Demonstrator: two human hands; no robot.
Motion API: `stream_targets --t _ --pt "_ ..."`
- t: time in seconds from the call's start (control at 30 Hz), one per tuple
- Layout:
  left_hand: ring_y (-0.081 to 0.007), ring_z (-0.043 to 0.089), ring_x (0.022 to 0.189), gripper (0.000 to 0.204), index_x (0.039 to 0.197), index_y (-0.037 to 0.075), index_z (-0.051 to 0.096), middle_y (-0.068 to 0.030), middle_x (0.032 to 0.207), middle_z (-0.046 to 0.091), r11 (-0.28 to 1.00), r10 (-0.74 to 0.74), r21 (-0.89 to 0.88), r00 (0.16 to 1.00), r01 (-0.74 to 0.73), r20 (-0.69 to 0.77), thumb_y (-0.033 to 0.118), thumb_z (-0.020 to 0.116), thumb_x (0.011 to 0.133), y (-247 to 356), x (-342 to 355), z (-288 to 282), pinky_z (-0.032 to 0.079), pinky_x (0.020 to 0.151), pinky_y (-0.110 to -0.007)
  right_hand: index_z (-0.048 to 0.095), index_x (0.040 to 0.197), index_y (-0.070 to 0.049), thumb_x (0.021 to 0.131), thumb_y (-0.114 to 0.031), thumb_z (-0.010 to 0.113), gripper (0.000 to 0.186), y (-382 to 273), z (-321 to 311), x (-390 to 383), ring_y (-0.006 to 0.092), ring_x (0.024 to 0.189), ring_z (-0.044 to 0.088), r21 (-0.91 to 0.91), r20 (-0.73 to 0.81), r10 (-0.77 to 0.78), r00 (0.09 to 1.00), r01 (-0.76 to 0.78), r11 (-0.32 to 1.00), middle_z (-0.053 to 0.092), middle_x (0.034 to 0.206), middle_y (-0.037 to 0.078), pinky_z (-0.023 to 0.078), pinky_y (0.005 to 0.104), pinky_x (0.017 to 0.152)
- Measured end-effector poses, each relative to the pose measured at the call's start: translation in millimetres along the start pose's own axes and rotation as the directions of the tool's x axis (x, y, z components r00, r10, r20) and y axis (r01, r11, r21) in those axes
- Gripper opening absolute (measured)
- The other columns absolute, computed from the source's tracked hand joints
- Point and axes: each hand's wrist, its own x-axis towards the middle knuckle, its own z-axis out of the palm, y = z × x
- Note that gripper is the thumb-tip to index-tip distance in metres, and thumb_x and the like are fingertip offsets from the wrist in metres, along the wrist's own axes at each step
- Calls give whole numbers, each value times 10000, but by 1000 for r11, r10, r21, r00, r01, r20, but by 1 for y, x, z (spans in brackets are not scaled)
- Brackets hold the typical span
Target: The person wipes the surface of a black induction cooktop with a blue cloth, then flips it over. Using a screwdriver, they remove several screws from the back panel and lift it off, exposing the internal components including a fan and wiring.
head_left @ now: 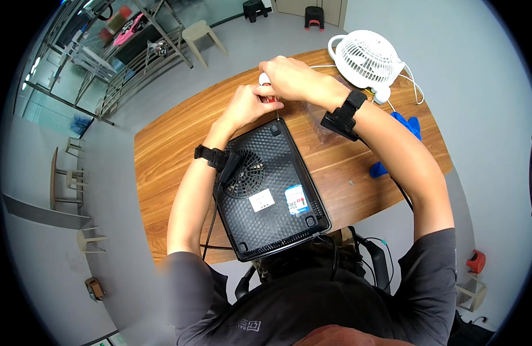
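A flat black appliance [260, 225], which looks like an induction cooker, lies bottom up on the wooden table [347, 202]. Its round fan vent, corner feet and two labels face me. Over its far right corner stands a screwdriver [270, 100] with a red and white handle, its thin shaft pointing down at that corner. My left hand [240, 108] is closed with its fingers around the lower handle. Above it, my right hand [286, 78] grips the handle near its white top. Whether the tip sits in a screw is too small to tell.
A white fan [367, 60] with its cord lies at the far right of the table. A clear plastic container [322, 130] is partly behind my right arm. Blue fabric pieces [378, 170] and small screws [351, 183] lie on the right. Black cables run beside the appliance.
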Motion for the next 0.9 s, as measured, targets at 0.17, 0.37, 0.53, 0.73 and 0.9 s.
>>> stream_targets --t 0.17,0.37,0.53,0.73,0.9 --pt "-175 641 684 298 1104 145 793 -61 785 717 999 -52 1 999 52 13 224 856 824 8 -4 -4 540 716 -347 685 979 65 898 -441 733 515 -1 1 0 443 813 712 -4 15 9 1000 -8 1000 713 834 276 576 491 748" --pt "-168 622 693 313 1007 36 748 -57 764 686 999 -51 -9 998 52 29 246 869 808 7 -3 -4 519 699 -348 691 1014 56 900 -437 746 509 -6 -11 -2 433 845 720 -24 3 10 1000 -10 1000 721 853 265 582 482 764" --pt "-203 664 744 329 1061 5 708 -83 790 694 995 -85 66 976 73 199 167 845 810 -11 -12 6 533 729 -368 698 1047 43 907 -424 753 490 -13 -31 -10 423 871 723 -29 -15 41 999 -41 999 729 879 247 584 469 768" --pt "-251 704 758 222 1007 -36 712 -134 806 725 999 9 36 983 -16 185 95 786 845 -6 -9 33 556 741 -381 710 954 27 919 -453 728 482 -17 -49 -27 415 842 724 -30 -71 34 997 -36 999 725 850 237 580 472 750" --pt "-292 722 782 156 917 -43 726 -174 827 740 999 -3 49 982 -6 190 102 755 869 22 -10 44 562 754 -401 675 911 35 935 -419 720 456 -26 -69 -56 409 756 714 -63 -111 14 994 -21 998 715 756 209 580 453 701"
